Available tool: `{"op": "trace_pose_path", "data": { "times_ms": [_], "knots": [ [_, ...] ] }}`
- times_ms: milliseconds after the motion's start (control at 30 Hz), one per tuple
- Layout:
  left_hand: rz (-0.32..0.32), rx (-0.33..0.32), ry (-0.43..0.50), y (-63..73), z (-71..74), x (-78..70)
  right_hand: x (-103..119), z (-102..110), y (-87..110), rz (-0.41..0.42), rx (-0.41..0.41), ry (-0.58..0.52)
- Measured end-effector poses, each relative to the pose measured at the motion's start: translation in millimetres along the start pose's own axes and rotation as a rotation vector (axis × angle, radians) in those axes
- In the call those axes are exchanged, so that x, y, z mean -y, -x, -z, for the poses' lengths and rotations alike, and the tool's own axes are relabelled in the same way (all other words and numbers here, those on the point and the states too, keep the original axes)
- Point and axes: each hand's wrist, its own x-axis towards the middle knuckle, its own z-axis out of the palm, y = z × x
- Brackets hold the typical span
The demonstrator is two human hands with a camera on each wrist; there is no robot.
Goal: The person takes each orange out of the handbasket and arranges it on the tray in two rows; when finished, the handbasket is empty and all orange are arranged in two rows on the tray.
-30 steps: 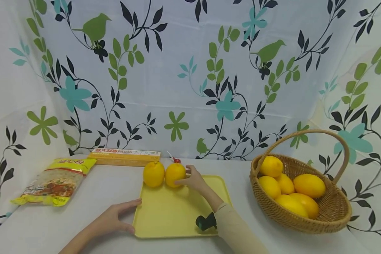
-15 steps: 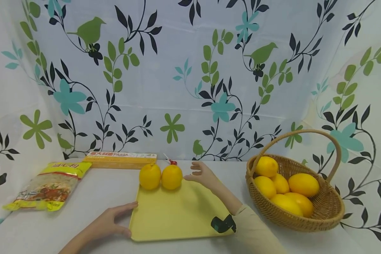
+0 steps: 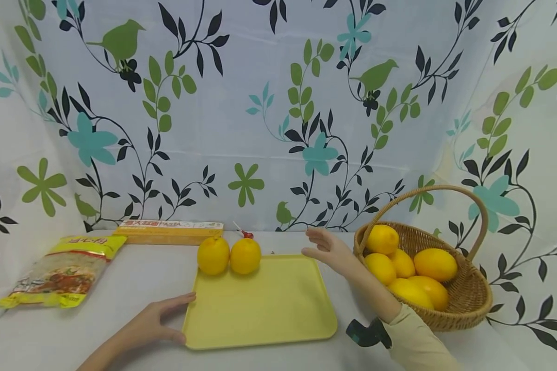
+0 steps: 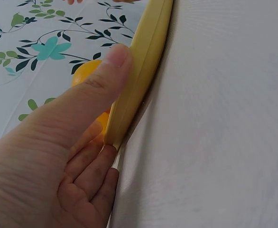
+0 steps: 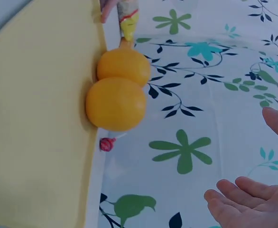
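Two round orange-yellow fruits, a left one (image 3: 213, 256) and a right one (image 3: 245, 255), sit side by side at the far left corner of a yellow tray (image 3: 260, 309). My left hand (image 3: 150, 324) rests at the tray's left edge, thumb and fingers spread; in the left wrist view its fingertips meet the tray's rim (image 4: 141, 71). My right hand (image 3: 331, 250) is in the air past the tray's far right corner, near the basket. Its fingers are loosely extended and hold nothing, as the right wrist view also shows for this hand (image 5: 253, 202).
A wicker basket (image 3: 464, 314) with a tall handle stands at the right, holding several yellow fruits (image 3: 435, 264). A noodle bag (image 3: 65, 270) lies at the left. Behind the tray are a pasta box (image 3: 167, 233) and a small red-wrapped lollipop (image 3: 247, 234). A patterned cloth (image 3: 260, 129) hangs behind.
My right hand has let go of the right fruit and moved right, off the tray toward the basket. My left hand has stayed at the tray's edge. The head view has shifted slightly.
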Motion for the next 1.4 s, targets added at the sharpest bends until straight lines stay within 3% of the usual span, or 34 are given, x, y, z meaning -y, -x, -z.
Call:
{"op": "trace_pose_path", "data": {
  "times_ms": [267,467,700,800,1100,1400],
  "knots": [
    [0.032,-0.005,0.001,-1.6,-0.7,-0.7,9.7,41.3,16.1,0.040,-0.068,-0.009],
    [0.000,-0.027,-0.022,-2.1,-0.9,1.1,20.2,76.1,23.0,0.036,-0.083,0.018],
    [-0.035,-0.010,0.011,-4.0,-2.3,1.9,19.2,117.9,33.5,0.180,-0.088,0.126],
    [-0.026,-0.009,0.004,-4.9,-1.7,1.6,15.3,136.1,34.9,0.196,-0.099,0.189],
    [-0.011,-0.017,0.025,-4.7,-2.8,2.5,-3.0,172.2,28.9,0.150,-0.135,0.188],
    [0.018,-0.012,0.023,-1.2,-3.0,-0.2,-35.7,176.9,16.1,0.061,-0.190,0.217]
  ]
}}
